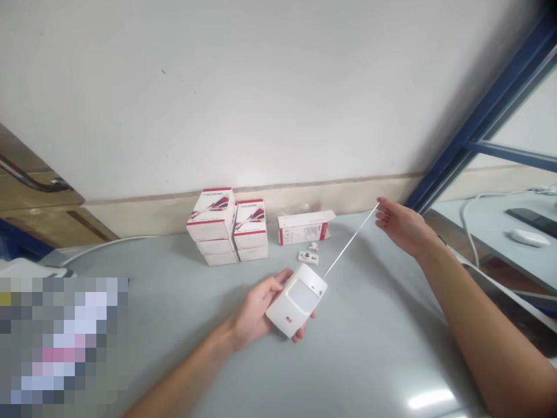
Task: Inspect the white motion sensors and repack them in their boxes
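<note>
My left hand is wrapped around a white motion detector with a pale window and a small red logo, tilted above the table. A thin antenna runs from its top corner up to the right, pulled out long. At the antenna's far end, my right hand pinches the tip between thumb and finger. Beyond the detector lie a small white bracket and a smaller white piece. An opened white and red box rests on its side behind them.
Stacked white and red boxes stand by the wall, left of the opened box. A blue metal frame rises at the right, near a white computer mouse on another surface. A white cable trails at the left. The lower left corner is pixelated.
</note>
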The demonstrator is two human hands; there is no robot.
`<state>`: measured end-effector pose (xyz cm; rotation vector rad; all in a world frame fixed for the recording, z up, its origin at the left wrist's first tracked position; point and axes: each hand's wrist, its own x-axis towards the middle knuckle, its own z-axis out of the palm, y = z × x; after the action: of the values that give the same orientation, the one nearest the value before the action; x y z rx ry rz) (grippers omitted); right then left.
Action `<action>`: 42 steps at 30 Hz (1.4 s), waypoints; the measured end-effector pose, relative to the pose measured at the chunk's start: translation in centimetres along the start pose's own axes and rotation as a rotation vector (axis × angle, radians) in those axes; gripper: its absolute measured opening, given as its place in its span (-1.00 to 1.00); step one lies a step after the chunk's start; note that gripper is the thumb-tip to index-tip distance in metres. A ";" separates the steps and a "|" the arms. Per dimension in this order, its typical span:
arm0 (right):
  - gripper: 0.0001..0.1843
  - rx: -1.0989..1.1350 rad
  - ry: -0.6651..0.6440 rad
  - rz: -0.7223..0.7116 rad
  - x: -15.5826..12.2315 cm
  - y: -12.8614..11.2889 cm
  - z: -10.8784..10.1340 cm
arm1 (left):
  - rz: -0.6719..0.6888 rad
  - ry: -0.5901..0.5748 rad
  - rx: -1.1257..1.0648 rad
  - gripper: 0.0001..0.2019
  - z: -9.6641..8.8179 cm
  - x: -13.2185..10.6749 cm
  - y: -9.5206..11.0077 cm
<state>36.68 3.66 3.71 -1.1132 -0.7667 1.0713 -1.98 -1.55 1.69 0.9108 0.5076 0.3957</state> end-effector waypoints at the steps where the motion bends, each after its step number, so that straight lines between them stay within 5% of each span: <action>1: -0.69 -0.015 -0.001 -0.004 0.0 0.0 0.1 | -0.003 0.000 -0.002 -0.66 0.0 0.0 0.0; 6: -0.62 -0.195 0.021 -0.117 -0.4 0.0 0.4 | -0.011 0.007 -0.009 -0.65 0.3 0.0 0.3; 11: -0.61 -0.739 0.177 -0.362 -1.0 0.6 1.7 | 0.015 0.050 -0.050 -0.67 0.1 0.1 0.1; 14: -0.61 -0.896 0.079 -0.405 -1.6 1.4 3.3 | 0.051 0.115 -0.094 -0.71 0.1 0.2 0.1; 22: -0.69 -0.871 -0.281 -0.502 -5.5 3.5 8.3 | 0.089 0.159 -0.235 -0.74 0.0 0.1 -0.1; 30: -0.62 -0.737 -0.228 -0.364 -7.0 5.0 10.3 | 0.202 0.231 -0.269 -0.67 -0.1 0.4 -0.8; 38: -0.69 -0.780 -0.482 -0.419 -8.7 6.0 11.5 | 0.265 0.249 -0.269 -0.63 0.2 0.4 -0.8; 42: -0.71 -0.757 -0.499 -0.419 -8.9 6.0 11.9 | 0.276 0.247 -0.246 -0.66 0.2 0.2 -0.8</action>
<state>21.40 -0.50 1.68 -1.2247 -1.8197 0.7015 -1.64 -2.01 1.06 0.6968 0.5462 0.8113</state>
